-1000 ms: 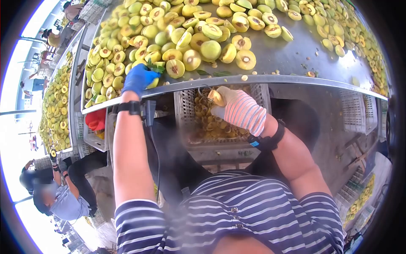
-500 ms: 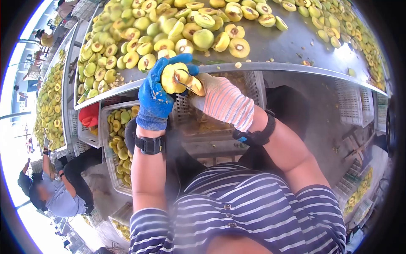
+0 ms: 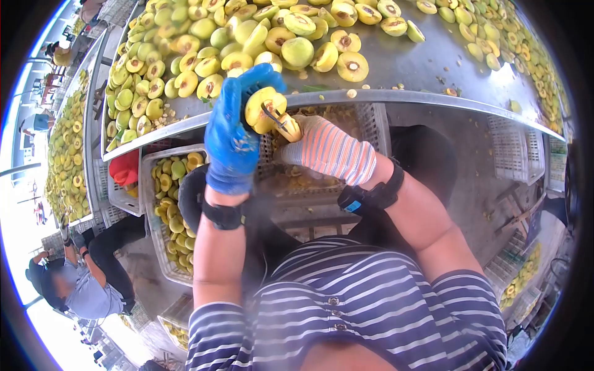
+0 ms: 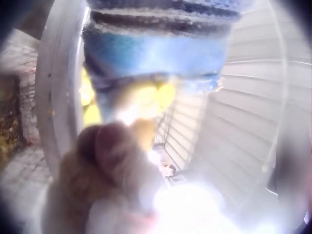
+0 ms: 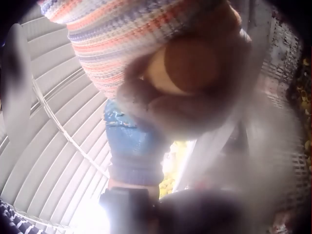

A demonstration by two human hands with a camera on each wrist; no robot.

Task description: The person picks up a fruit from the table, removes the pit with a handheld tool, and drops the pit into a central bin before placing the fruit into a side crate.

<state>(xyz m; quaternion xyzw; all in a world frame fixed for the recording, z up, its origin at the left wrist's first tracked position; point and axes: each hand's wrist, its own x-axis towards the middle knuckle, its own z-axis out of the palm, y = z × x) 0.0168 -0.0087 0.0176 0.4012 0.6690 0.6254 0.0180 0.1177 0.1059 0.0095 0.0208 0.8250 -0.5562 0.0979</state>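
My left hand, in a blue rubber glove, holds a yellow fruit half, like a plum or peach, just off the table's front edge. My right hand, in a striped knit glove, grips a short wooden-handled tool with a thin curved metal hook. The hook lies across the cut face of the fruit. In the right wrist view the round end of the wooden handle shows inside the curled fingers. The blue glove and the fruit are blurred in the left wrist view.
A metal table carries many halved yellow-green fruits. Below its edge stands a white crate with scraps; another crate at the left holds fruit halves. A red item lies nearby. Another person sits at the left.
My left hand has come from the fruit pile at the table's edge to the right hand, bringing a fruit half to the hook. Over the last half second both hands have stayed together.
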